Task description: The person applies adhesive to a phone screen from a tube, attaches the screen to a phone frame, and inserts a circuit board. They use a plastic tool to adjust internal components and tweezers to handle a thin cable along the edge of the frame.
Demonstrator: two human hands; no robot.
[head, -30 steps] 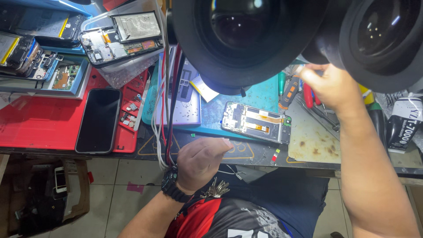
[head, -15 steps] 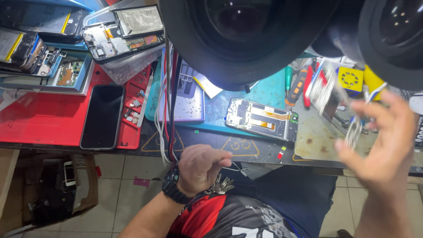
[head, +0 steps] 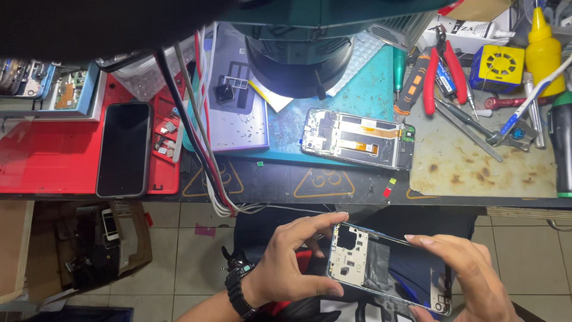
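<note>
I hold a phone back cover (head: 381, 268) over my lap, inner side up, pale with a dark patch in its middle. My left hand (head: 292, 262), with a black watch on the wrist, grips its left end between thumb and fingers. My right hand (head: 471, 274) grips its right end. On the bench above lies an opened phone frame (head: 357, 138) with orange flex cables, on a teal mat (head: 363, 89). Neither hand touches it.
A black phone (head: 123, 149) lies on a red mat (head: 47, 161) at the left. A grey magnetic pad (head: 235, 113) holds tiny screws. Red pliers (head: 444, 71), tweezers, a yellow bottle (head: 543, 48) and cables (head: 202, 161) crowd the bench. A microscope head (head: 298, 59) hangs over it.
My right hand came down from the tools at the bench's right. Both hands now meet below the bench edge on the back cover. The view has shifted downward.
</note>
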